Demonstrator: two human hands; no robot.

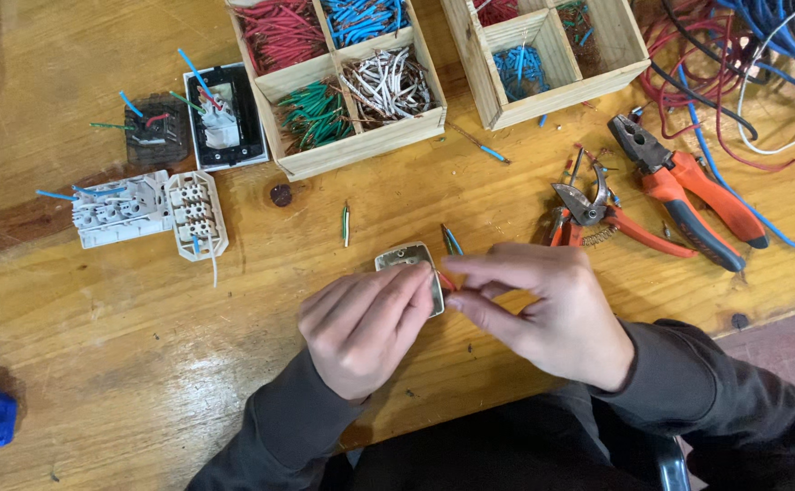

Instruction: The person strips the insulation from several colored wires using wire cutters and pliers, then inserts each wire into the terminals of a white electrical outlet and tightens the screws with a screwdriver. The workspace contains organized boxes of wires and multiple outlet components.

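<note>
Left hand [365,323] grips a small switch module [413,265] at frame centre — right hand [543,305] pinches a red wire [448,283] against it, above the worktop [143,345].

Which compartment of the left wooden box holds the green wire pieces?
The front-left compartment of the left wooden box, nearest the person. Red wires sit behind it, white ones beside it, blue ones diagonally opposite.

Glossy wooden table [143,364], reddish floor [779,336] beyond its edge
</note>
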